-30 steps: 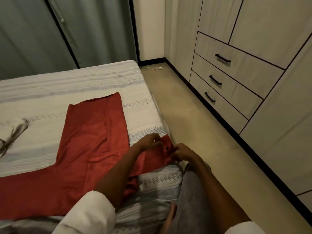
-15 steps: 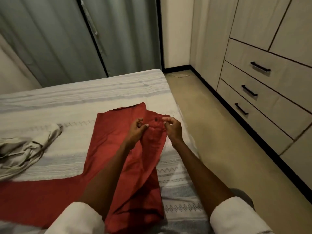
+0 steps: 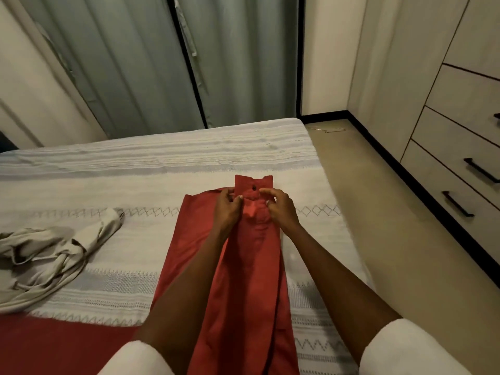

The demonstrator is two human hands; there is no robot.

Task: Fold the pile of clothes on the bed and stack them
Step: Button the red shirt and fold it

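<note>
Red trousers (image 3: 251,266) waistband apparently pinched between left hand (image 3: 226,209) and right hand (image 3: 280,208).

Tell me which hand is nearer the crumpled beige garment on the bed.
Left. The left hand pinches the red trousers at the waistband, on the side toward the beige garment. The right hand grips the waistband's other side, farther away.
</note>
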